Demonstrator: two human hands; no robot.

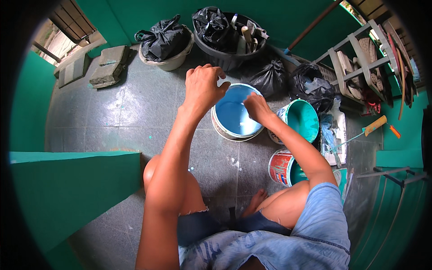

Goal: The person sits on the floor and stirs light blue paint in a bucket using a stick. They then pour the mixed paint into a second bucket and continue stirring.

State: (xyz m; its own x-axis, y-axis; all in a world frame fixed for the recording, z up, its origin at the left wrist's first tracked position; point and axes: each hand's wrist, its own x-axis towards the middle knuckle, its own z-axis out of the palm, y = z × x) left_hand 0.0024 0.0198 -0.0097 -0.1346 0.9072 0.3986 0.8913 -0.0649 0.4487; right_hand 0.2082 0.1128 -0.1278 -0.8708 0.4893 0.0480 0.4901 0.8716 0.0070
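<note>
A round white bucket [221, 124] stands on the floor in front of me, bluish inside with a pale liquid-like sheen. Over its far left rim is my left hand [204, 86], raised with bent fingers and a gap between thumb and forefinger; nothing shows in that gap. My right hand [258, 108] reaches over the bucket's right side, its fingers drawn together and smeared at the tips. Whatever those fingers hold, if anything, is hidden. Right of the bucket stands a larger paint pail [304, 118] coated green inside, with a smaller red-labelled paint pail [280, 166] nearer me.
A paint roller [375, 126] and a white tray [339, 135] lie at the right. Black rubbish bags [270, 78], a black tub [225, 60] and a pale basin [170, 64] line the back. A grey rack [355, 63] stands far right; a green ledge [76, 180] juts in from the left.
</note>
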